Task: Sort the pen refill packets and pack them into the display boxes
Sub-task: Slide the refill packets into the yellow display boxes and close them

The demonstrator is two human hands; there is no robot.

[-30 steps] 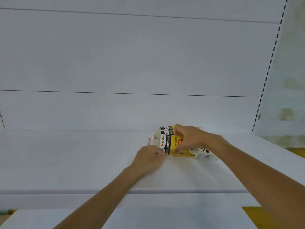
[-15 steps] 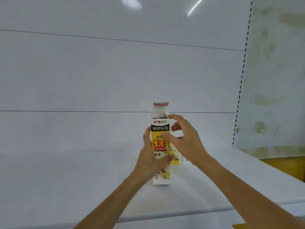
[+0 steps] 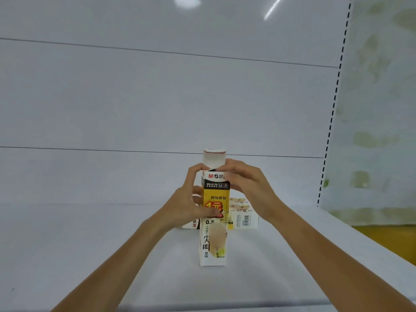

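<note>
You are in the middle of the job, I think. One tall display box (image 3: 212,221) stands straight up on the white shelf (image 3: 90,244), right in front of you. Its top flap (image 3: 213,157) sticks up, so the box is not closed yet. I cannot see inside, so I cannot tell if it is full. No loose refill packets show anywhere.

Your left hand (image 3: 186,203) wraps round the left side of the box, with the thumb across the front. That grip is curled tight on it. Your right hand (image 3: 245,183) has its grip pinched on the top of the box, just under the flap.

Other boxes (image 3: 244,216) lie flat just behind the tall one. I cannot tell if they are packed.

The box is thin card, long and narrow, with sharp corners. It is smooth and printed yellow, black and white. The shelf and the back wall (image 3: 157,97) look hard, flat and a bit shiny.
</note>
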